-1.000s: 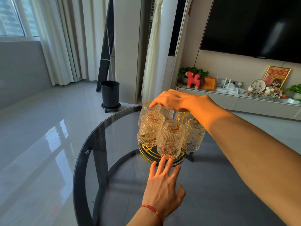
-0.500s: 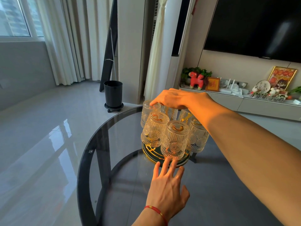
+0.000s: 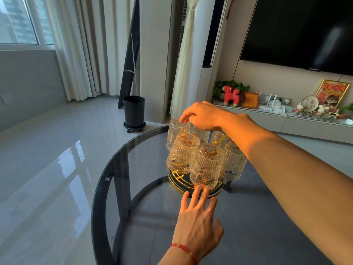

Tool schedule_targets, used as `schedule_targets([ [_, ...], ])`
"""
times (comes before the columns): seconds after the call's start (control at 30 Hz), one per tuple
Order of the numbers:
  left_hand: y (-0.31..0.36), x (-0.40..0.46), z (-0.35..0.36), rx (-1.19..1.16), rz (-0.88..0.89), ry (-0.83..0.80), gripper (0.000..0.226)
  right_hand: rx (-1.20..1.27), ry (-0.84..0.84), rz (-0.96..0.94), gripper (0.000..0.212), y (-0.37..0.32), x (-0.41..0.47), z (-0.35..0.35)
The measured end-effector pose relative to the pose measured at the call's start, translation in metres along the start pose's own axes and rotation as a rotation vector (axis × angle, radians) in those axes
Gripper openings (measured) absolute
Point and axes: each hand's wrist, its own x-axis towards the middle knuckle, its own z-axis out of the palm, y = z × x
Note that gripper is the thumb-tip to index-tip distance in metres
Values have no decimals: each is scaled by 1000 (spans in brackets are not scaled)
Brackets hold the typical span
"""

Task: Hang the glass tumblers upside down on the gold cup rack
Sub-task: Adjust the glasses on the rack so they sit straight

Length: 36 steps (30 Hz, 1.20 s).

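The gold cup rack [image 3: 179,178] stands on a round dark glass table [image 3: 248,236], its round green and gold base showing under the glasses. Several ribbed glass tumblers hang on it upside down: one in front [image 3: 207,167], one at the left [image 3: 181,153], one at the right [image 3: 234,165] and one at the back left [image 3: 176,131]. My right hand [image 3: 208,116] reaches over the rack's top, its fingertips curled on the upturned bottom of the back left tumbler. My left hand [image 3: 196,224] lies flat and open on the table, fingertips touching the base's front rim.
The table's curved edge [image 3: 99,188] runs at the left, with glossy floor beyond. A black bin [image 3: 133,111] stands on the floor behind. A low cabinet [image 3: 286,121] with ornaments and a wall television [image 3: 298,31] are at the far right.
Both hands stay almost where they were. My right hand's fingertips have curled down onto the back left tumbler, and my left fingertips have edged forward against the rack's base.
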Motion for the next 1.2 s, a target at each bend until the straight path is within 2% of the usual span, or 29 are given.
schedule_targets([
  [0.23,-1,1,-1,-3,1,3,58,-54,-58,17,59,-8,-3,4],
  [0.3,-1,1,-2,-12,-1,1,58,-34,-23,12,57,-9,-8,6],
  [0.47,-1,0,-1,-7,1,-3,57,5,383,-72,35,-10,-42,10],
  [0.57,-1,0,0,-2,1,1,56,18,569,-24,14,-13,-72,21],
  [0.63,0,1,1,-1,-1,12,54,25,502,76,21,-16,-85,30],
  [0.73,0,0,1,-5,-1,24,54,-56,281,215,62,-22,-89,41],
  [0.83,0,0,1,-7,-2,17,55,-104,184,292,82,-29,-84,51],
  [1.2,-1,0,4,3,1,17,54,-34,339,305,71,-32,-72,72],
])
